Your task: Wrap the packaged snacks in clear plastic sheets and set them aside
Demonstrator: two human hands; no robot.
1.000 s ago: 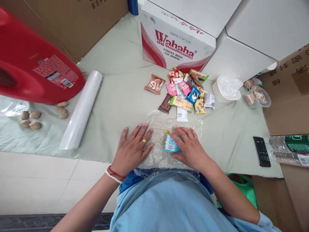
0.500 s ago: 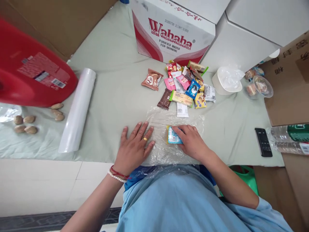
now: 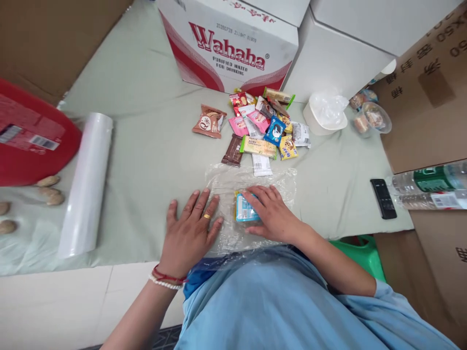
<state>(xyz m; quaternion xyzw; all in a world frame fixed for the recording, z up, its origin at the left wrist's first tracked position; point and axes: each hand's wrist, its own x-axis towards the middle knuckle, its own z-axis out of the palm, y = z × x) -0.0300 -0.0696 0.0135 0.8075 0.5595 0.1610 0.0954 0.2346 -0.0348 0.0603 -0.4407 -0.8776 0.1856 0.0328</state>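
A small snack packet (image 3: 245, 209) with a blue-edged label and a yellow edge lies on a thin sheet of clear plastic (image 3: 224, 182) near the table's front edge. My right hand (image 3: 272, 214) rests over the packet's right side, fingers stretched out and thumb apart, hiding part of it. Flat on the cloth, my left hand (image 3: 190, 228) spreads its fingers at the plastic's left border and holds nothing. Beyond the plastic sits a pile of wrapped snacks, among them a blue packet (image 3: 275, 130) and a brown bar (image 3: 232, 149). A brown wrapped snack (image 3: 209, 121) lies apart, left of the pile.
A roll of plastic bags or film (image 3: 86, 184) and a red jug (image 3: 36, 136) stand left, with several brown nuts (image 3: 53, 195) nearby. Behind is a Wahaha carton (image 3: 233, 46). Rightward are a white tub (image 3: 323, 119), a black phone-like device (image 3: 383, 198) and plastic bottles (image 3: 434, 179).
The view has shifted, so things on the table appear farther left. My right hand's fingers have loosened and spread over the packet, its thumb now showing. My left hand remains flat.
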